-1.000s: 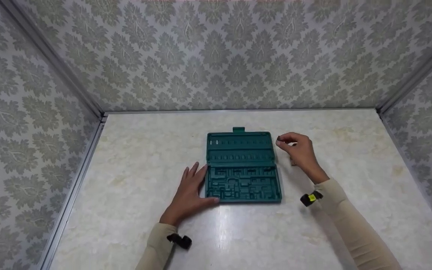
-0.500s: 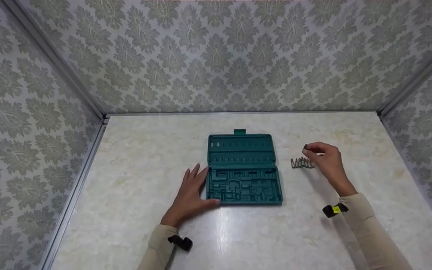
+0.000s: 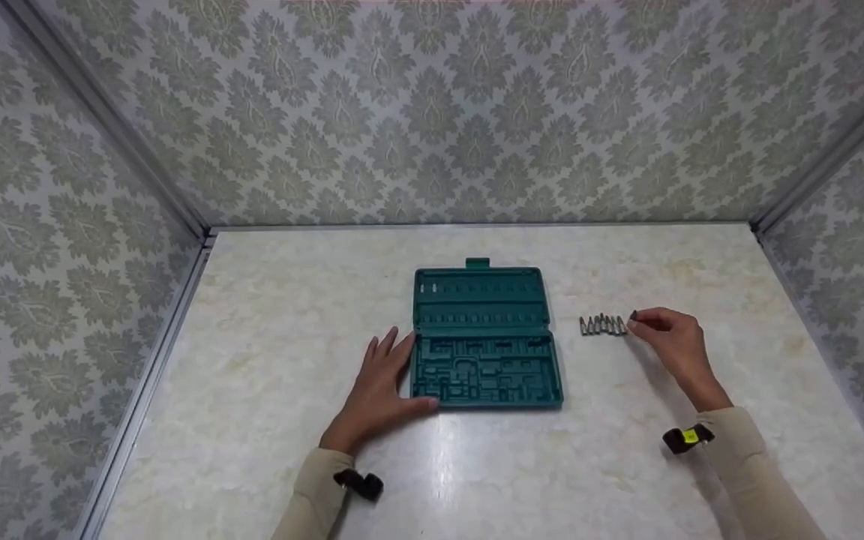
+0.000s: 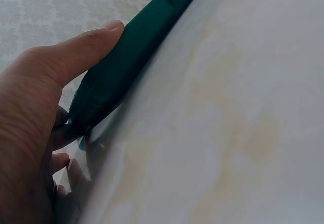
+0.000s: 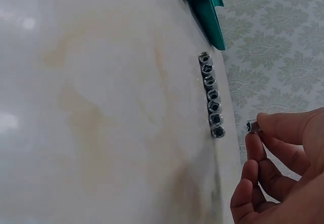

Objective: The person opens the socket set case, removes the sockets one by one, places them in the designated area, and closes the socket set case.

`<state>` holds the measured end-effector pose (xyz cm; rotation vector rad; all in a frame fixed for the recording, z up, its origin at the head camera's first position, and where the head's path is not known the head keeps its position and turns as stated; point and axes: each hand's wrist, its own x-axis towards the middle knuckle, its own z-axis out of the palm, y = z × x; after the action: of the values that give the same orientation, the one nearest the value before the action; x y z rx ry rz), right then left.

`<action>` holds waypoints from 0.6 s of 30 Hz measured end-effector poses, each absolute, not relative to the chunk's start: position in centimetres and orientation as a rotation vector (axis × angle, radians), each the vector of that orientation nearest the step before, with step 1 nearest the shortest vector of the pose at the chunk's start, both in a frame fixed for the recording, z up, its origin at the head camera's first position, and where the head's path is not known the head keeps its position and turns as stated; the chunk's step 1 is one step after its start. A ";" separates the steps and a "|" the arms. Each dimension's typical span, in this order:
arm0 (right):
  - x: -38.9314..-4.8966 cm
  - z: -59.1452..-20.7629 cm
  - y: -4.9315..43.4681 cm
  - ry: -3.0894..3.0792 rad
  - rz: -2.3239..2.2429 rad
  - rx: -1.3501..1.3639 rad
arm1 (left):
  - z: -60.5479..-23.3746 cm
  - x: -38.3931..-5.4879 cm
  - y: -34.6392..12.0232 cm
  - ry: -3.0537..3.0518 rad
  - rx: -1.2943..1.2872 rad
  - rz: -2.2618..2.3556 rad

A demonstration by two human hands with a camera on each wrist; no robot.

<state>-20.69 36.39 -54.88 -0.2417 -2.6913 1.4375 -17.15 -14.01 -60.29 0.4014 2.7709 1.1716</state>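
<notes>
A green plastic socket case [image 3: 483, 330] lies unfolded on the table, its moulded recesses facing up. My left hand [image 3: 376, 394] is spread at its near left corner, thumb on the front edge and fingers along the left side. In the left wrist view the thumb [image 4: 88, 49] lies against the case wall [image 4: 126, 52]. Thumb and forefinger of my right hand [image 3: 673, 341] pinch a small metal socket [image 5: 252, 126]. Just left of that hand, several similar sockets [image 3: 603, 325] stand in a close row; their round open ends [image 5: 213, 106] show in the right wrist view.
Two small pale marks [image 3: 428, 288] show in the upper left slots of the case's far half. A latch tab [image 3: 478, 262] sticks out at its back edge. Patterned walls [image 3: 432, 112] enclose the marbled table [image 3: 289, 300] at the back and sides.
My right hand has moved right and nearer from beside the case's far half, still pinching the socket. The row of sockets it covered now shows. My left hand stays at the case.
</notes>
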 end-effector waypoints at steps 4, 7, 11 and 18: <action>-20.5 -55.7 36.6 -2.705 1.433 -0.276 | -60.2 -17.2 -14.0 2.774 0.408 1.171; -20.4 -56.2 36.8 -2.706 1.418 -0.280 | -60.2 -17.2 -14.0 2.770 0.415 1.171; -20.3 -56.7 36.8 -2.697 1.379 -0.261 | -60.1 -17.2 -14.0 2.771 0.405 1.178; -20.2 -57.3 36.7 -2.690 1.289 -0.257 | -60.1 -17.1 -14.1 2.770 0.412 1.180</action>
<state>-20.20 36.66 -57.32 -0.2573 -2.6898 1.2893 -17.11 -14.08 -60.15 0.4120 2.7705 1.1799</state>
